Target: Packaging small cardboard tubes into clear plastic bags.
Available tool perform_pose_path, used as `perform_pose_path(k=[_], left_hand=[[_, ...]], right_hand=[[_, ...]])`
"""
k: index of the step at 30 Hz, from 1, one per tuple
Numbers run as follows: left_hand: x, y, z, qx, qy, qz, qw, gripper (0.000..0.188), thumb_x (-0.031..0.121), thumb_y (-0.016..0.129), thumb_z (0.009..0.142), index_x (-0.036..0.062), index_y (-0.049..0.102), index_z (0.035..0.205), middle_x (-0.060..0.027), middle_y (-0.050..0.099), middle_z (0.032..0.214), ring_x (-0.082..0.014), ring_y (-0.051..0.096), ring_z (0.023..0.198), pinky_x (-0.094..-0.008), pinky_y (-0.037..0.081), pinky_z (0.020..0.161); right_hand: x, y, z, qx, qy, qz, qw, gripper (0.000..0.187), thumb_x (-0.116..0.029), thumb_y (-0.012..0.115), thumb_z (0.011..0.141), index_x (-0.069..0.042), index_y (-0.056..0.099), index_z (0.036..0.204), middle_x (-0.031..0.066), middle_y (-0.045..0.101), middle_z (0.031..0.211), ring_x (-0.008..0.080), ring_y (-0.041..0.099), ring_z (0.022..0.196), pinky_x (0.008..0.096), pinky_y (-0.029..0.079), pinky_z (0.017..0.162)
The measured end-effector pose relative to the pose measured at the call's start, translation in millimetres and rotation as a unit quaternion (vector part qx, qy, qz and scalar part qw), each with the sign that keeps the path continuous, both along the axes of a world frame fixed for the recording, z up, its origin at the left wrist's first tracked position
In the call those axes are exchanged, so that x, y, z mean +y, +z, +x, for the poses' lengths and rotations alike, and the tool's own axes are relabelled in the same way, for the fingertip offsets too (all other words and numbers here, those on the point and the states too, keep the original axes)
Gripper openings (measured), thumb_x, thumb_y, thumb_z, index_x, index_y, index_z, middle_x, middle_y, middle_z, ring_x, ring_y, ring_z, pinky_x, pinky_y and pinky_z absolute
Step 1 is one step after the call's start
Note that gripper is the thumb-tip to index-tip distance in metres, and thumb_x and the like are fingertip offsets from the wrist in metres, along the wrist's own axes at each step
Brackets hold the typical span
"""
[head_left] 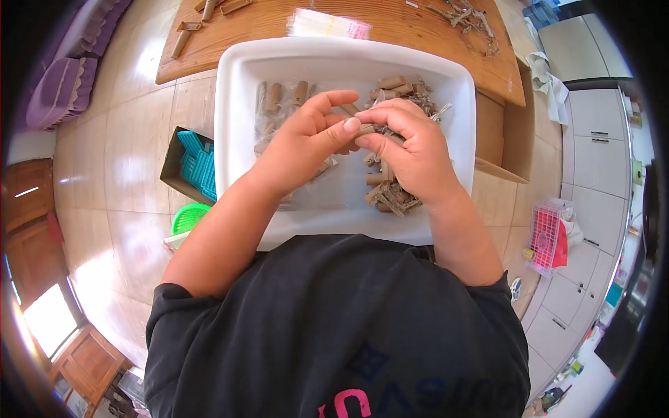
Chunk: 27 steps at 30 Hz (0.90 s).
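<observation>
Above a white plastic tub (230, 97), my two hands meet with fingertips pinched together. Between them is a small brown cardboard tube (366, 129), with dried stems by its right end. My left hand (310, 136) has thumb and fingers closed at the tube's left end. Around the right end, my right hand (414, 146) is closed, its fingers partly hiding the tube. Under my right hand lies a loose pile of brown tubes and dried twigs (394, 195). Beneath my left hand are similar pieces that look wrapped in clear plastic (274, 97).
Beyond the tub stands a wooden table (411, 28) bearing a stack of clear plastic bags (327, 25), dried twigs (470, 21) and several brown pieces. To the left are a box with teal plastic racks (198, 166) and a green basket (188, 218). An open cardboard box (505, 136) stands right.
</observation>
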<state>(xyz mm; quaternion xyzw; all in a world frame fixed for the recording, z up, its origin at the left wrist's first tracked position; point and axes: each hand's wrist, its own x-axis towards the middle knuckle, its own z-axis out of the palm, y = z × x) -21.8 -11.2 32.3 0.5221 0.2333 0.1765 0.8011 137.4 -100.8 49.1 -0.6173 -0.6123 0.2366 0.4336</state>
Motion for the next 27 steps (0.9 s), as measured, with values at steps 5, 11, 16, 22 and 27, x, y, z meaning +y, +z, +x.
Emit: perform_pose_path(k=[5,11,16,22,27], left_hand=[[3.7,-0.5,-4.5,-0.027,0.024,-0.049,0.998,0.038,0.008,0.061,0.084,-0.0022,0.047,0.118,-0.0072,0.062,0.095,-0.0126,0.058,0.091,-0.0245,0.047,0.081],[4.1,2.1,-0.8,0.004,0.032,-0.043,0.999,0.025,0.004,0.064,0.081,-0.0032,0.057,0.104,-0.0066,0.063,0.093,-0.0114,0.059,0.083,-0.0233,0.049,0.075],[5.1,-0.7,0.7,0.079,0.063,-0.012,0.995,0.025,0.006,0.063,0.082,-0.0031,0.057,0.104,-0.0071,0.063,0.093,-0.012,0.059,0.084,-0.0236,0.049,0.077],[10.3,-6.0,-1.5,0.022,0.176,-0.075,0.981,0.023,0.001,0.056,0.085,-0.0017,0.055,0.108,-0.01,0.06,0.102,-0.0165,0.06,0.09,-0.0267,0.05,0.082],[13.3,-9.0,-2.8,0.001,0.201,-0.083,0.976,0.023,0.001,0.057,0.085,-0.0016,0.055,0.108,-0.0108,0.059,0.102,-0.018,0.06,0.092,-0.0282,0.051,0.084]], right_hand=[[-2.2,-12.3,1.1,0.03,-0.058,0.029,0.997,0.02,-0.013,0.071,0.07,-0.002,0.062,0.085,0.0094,0.06,0.082,0.0252,0.055,0.08,0.0327,0.044,0.071],[-0.6,-22.4,0.5,0.042,-0.065,0.076,0.994,0.02,-0.016,0.072,0.071,-0.002,0.062,0.081,0.0091,0.061,0.079,0.0242,0.056,0.077,0.0313,0.045,0.068],[3.0,-25.2,0.4,0.095,-0.063,-0.042,0.993,0.028,-0.019,0.071,0.074,0.0,0.061,0.092,0.0079,0.061,0.083,0.0206,0.056,0.079,0.0299,0.045,0.072],[2.4,-38.0,5.4,0.144,-0.104,0.016,0.984,0.056,-0.027,0.074,0.074,0.002,0.048,0.114,0.0083,0.061,0.089,0.0149,0.055,0.082,0.0279,0.045,0.081],[-6.3,-22.3,-0.6,0.227,-0.066,-0.193,0.952,0.05,-0.023,0.074,0.073,0.002,0.05,0.109,0.0056,0.061,0.086,0.0105,0.054,0.074,0.0245,0.046,0.07]])
